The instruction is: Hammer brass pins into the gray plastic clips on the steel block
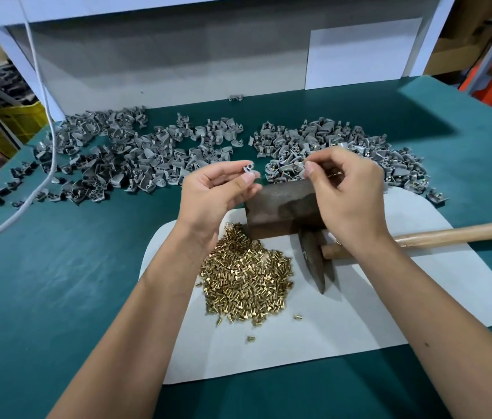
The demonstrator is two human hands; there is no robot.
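Observation:
My left hand [214, 196] pinches a small gray plastic clip [248, 170] between thumb and fingertips, just left of and above the rusty steel block [281, 210]. My right hand [344, 195] hovers over the block's right end with thumb and forefinger pinched together; something small sits at the fingertips, too tiny to identify. A heap of brass pins [246, 281] lies on the white mat [359, 313] in front of the block. The hammer [314, 261] rests on the mat, its dark head pointing toward me and its wooden handle [456, 234] running right.
Two wide piles of gray clips cover the green table behind the block, a left pile [124, 155] and a right pile [344, 146] that holds clips with brass in them. A white cable [48, 122] hangs at the left. A few stray pins [250, 338] lie on the mat.

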